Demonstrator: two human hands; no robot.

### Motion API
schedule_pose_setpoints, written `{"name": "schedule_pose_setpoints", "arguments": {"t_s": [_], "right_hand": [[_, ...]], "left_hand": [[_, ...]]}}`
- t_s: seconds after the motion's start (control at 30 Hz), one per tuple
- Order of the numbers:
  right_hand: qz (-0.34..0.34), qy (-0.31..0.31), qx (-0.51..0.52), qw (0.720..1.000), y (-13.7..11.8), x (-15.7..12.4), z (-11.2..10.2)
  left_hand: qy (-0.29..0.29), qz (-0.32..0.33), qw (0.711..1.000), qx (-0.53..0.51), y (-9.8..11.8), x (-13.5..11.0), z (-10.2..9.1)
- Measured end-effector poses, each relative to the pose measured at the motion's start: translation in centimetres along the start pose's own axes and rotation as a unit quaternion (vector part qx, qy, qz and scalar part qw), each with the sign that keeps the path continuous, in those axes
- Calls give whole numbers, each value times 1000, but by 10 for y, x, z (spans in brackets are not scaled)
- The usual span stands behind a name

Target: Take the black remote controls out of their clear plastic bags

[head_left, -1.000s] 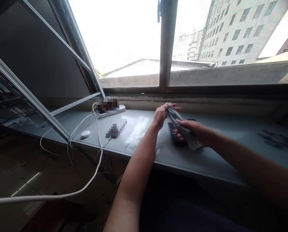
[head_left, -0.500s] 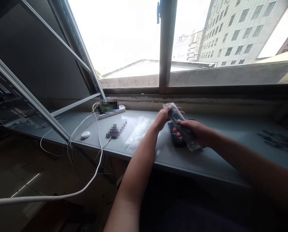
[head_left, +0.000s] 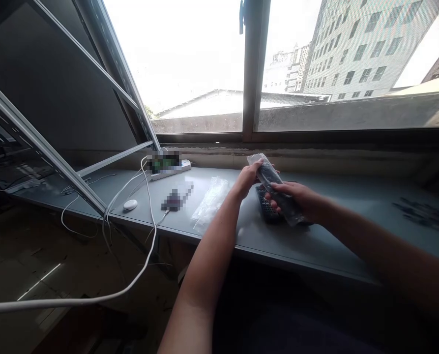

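Both hands hold a dark remote control inside a clear plastic bag (head_left: 274, 189) above the grey ledge (head_left: 326, 246) under the window. My left hand (head_left: 247, 179) pinches the bag's far end, fingers closed on the plastic. My right hand (head_left: 298, 200) is wrapped round the middle of the bagged remote. A second black remote (head_left: 265, 206) with rows of buttons lies flat on the ledge just beneath them.
An empty clear plastic bag (head_left: 212, 199) lies left of my hands. Further left are a small dark blurred object (head_left: 175, 199), a white round puck (head_left: 130, 205), a white power strip (head_left: 169, 169) and white cables (head_left: 145, 216). Slanted metal rails (head_left: 38, 142) cross the left. Dark items (head_left: 422, 214) lie far right.
The bagged remote has sunk slightly toward the ledge and the open end of the bag now sticks out further past my left hand. Both hands keep their grip.
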State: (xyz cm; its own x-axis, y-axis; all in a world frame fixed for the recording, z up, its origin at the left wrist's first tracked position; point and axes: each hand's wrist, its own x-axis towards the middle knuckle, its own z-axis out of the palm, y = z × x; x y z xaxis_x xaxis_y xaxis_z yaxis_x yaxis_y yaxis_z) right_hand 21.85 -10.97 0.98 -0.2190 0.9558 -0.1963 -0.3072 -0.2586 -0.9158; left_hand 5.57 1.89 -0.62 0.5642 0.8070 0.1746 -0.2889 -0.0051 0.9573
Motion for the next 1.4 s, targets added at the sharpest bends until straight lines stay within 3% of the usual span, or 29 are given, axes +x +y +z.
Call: {"name": "schedule_pose_setpoints", "arguments": {"t_s": [0.1, 0.4, 0.53, 0.63, 0.9, 1.2, 1.4], "right_hand": [[2, 5, -4, 1000, 1, 1, -1], [-6, -1, -11, 1000, -2, -1, 1], [-6, 6, -17, 1000, -1, -1, 1], [-10, 13, -22, 1000, 0, 1, -1], [1, 2, 8, 1000, 0, 2, -3], [26, -7, 6, 1000, -3, 3, -4], [19, 1, 10, 1000, -1, 4, -4]], "left_hand": [[-38, -2, 999, 23, -2, 0, -1], [5, 4, 1000, 29, 3, -5, 6], [-63, -40, 996, 42, 2, -7, 3], [-87, -33, 995, 36, 1, -7, 1], [0, -3, 1000, 23, 7, -6, 2], [-51, -48, 996, 54, 4, -9, 6], [-5, -9, 1000, 28, 4, -5, 2]]}}
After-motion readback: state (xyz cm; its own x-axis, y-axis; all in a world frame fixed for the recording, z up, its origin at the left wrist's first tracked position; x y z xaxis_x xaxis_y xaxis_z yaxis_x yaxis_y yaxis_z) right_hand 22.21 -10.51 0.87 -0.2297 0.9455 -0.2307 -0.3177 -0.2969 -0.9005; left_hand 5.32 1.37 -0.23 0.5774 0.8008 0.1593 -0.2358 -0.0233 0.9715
